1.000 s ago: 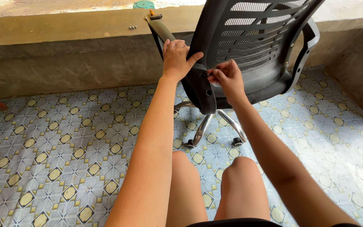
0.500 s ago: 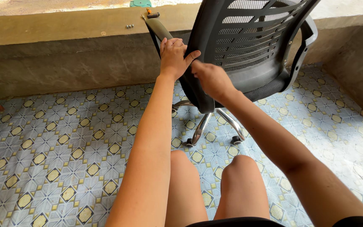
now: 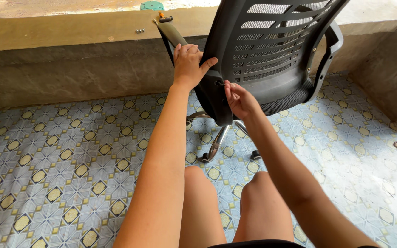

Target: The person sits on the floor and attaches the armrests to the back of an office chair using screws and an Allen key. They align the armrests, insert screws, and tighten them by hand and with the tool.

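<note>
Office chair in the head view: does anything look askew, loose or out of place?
The black mesh office chair stands tilted, leaning against the concrete ledge instead of upright. The left hand grips the backrest edge; the right hand pinches at its frame. Small loose screws lie on the ledge.

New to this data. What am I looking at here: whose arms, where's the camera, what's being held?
There is no machine: one camera sits on a person's head and looks down, so the bare arms and knees are the wearer's own. The left hand grips the edge of a black mesh office chair beside its armrest. The right hand pinches at a spot on the chair's back frame; whatever small part it holds is hidden by the fingers. The chair stands on a patterned tile floor. Behind it, a concrete ledge carries a few small screws and a green round object.
</note>
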